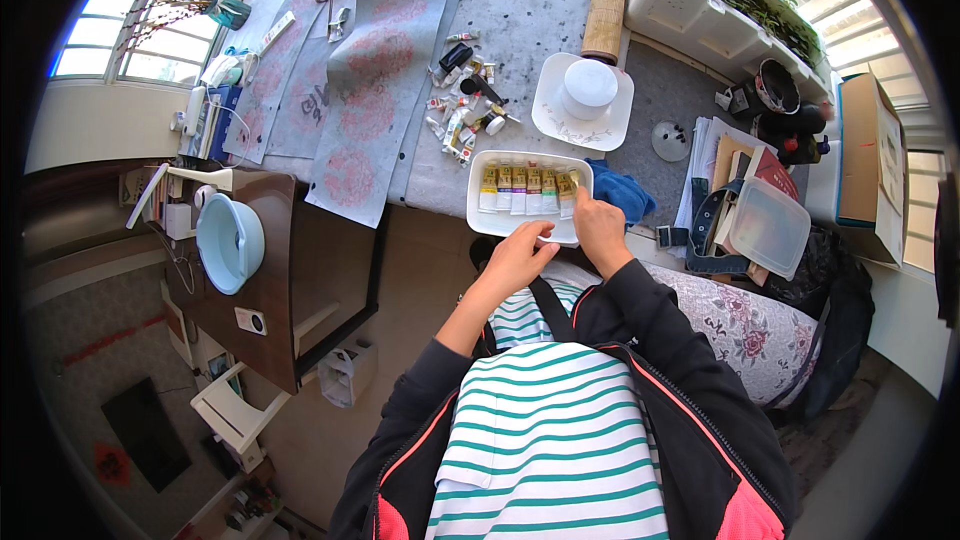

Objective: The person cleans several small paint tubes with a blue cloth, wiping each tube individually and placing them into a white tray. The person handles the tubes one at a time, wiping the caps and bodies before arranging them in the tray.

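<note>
A white rectangular plastic tray (pixel 474 202) sits at the table's front edge, with several paint tubes (pixel 519 187) lying side by side in it, caps away from me. My right hand (pixel 600 223) is at the tray's right end, its fingers on the rightmost tube (pixel 576 181); whether they grip it cannot be told. My left hand (pixel 519 259) is over the tray's near rim, fingers apart, with nothing seen in it. Behind the tray, to the left, lies a loose pile of paint tubes (pixel 454 124). A blue cloth (pixel 626 191) lies against the tray's right side.
A white square plate (pixel 581 133) holds a round white container (pixel 590 88). Beyond it lies a rolled bamboo mat (pixel 606 4). Printed paper sheets (pixel 375 90) cover the left side. Books, a plastic lid (pixel 771 229) and a denim belt (pixel 697 240) are at the right.
</note>
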Available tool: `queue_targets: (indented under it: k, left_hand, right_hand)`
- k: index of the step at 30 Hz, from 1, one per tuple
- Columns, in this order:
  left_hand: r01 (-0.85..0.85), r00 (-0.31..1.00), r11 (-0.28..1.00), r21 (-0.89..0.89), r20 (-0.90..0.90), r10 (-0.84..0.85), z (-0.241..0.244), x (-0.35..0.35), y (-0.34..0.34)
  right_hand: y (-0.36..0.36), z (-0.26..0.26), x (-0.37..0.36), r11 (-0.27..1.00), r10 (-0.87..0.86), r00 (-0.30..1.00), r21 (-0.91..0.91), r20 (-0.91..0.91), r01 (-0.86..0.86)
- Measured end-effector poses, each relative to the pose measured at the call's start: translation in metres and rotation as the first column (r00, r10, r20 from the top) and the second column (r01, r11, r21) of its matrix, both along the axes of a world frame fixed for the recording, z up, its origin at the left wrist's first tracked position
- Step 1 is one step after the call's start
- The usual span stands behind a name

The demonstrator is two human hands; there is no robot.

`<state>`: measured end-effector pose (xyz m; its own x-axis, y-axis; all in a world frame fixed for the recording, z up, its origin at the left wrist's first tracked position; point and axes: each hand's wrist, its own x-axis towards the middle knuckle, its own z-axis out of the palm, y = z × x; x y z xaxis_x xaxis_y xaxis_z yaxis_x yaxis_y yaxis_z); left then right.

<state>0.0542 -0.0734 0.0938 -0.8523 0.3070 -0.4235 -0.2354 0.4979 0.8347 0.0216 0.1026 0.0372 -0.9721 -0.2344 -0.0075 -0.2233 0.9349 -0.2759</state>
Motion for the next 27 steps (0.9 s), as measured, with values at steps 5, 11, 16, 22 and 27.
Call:
queue_targets:
  k: [5, 11, 16, 22, 27]
  left_hand:
    - [0.025, 0.998, 1.0, -0.019, -0.065, -0.026, -0.049, -0.011, 0.019]
    - [0.158, 0.959, 0.974, -0.162, -0.209, -0.19, -0.061, -0.022, 0.028]
    - [0.201, 0.956, 0.956, -0.212, -0.171, -0.239, -0.059, -0.029, 0.029]
    - [0.327, 0.824, 0.85, -0.413, -0.315, -0.47, -0.074, -0.032, 0.026]
    - [0.347, 0.739, 0.784, -0.515, -0.365, -0.566, -0.084, -0.038, 0.028]
  right_hand:
    - [-0.007, 0.001, -0.003, 0.996, 0.042, 0.999, 0.074, -0.006, -0.042]
    - [-0.01, -0.012, -0.002, 0.983, 0.071, 0.997, 0.169, -0.031, -0.064]
    - [-0.017, -0.004, -0.002, 0.978, 0.07, 0.998, 0.199, 0.006, -0.07]
    - [-0.015, -0.008, 0.001, 0.988, 0.07, 0.997, 0.137, -0.017, -0.067]
    - [-0.01, -0.013, 0.003, 0.975, 0.126, 0.989, 0.194, -0.073, -0.11]
